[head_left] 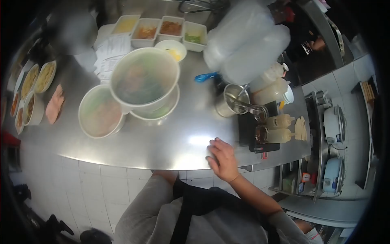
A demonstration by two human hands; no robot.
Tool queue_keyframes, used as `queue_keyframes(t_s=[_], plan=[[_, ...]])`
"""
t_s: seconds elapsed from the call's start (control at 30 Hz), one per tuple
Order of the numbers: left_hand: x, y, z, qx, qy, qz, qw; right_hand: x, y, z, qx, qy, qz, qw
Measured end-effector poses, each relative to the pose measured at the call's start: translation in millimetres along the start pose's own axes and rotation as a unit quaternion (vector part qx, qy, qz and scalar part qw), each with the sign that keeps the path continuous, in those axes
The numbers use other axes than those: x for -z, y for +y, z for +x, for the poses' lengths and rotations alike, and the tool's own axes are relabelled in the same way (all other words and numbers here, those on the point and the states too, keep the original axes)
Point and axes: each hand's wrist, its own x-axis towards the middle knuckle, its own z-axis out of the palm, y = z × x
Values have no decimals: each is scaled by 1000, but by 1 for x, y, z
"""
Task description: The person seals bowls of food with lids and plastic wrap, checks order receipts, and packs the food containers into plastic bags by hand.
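My right hand (222, 159) is at the front edge of the metal table (174, 156), its fingers slightly bent and apart, holding nothing. My left hand is out of view. Left of my right hand stand large round tubs with translucent covers: one tub (100, 112) with green and reddish food, a higher tub (145, 77) that looks blurred, and a third tub (162, 112) partly hidden beneath it. To the right of the hand are a metal pot (232, 101) with utensils in it and squeeze bottles (280, 135) lying on a black holder.
At the back stand several white food containers (171, 27), a small bowl (172, 49) and paper slips (109, 55). Plastic-wrapped lids or bowls (248, 40) stand back right. Filled trays (45, 76) and a pink cloth (55, 105) lie left. Rice cookers (334, 124) are on right shelving.
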Motion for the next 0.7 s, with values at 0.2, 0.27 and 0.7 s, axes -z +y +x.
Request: queue_keyframes(t_s=[0.2, 0.27, 0.7], plan=[[-25, 32, -83, -12, -54, -76, 996, 3, 2, 0, 8, -6, 6, 1000], [-38, 49, -109, -2, -54, -96, 994, 2, 3, -1, 7, -5, 4, 1000], [8, -85, -110, 338, 160, -58, 926, 5, 0, 2, 21, -8, -4, 1000]])
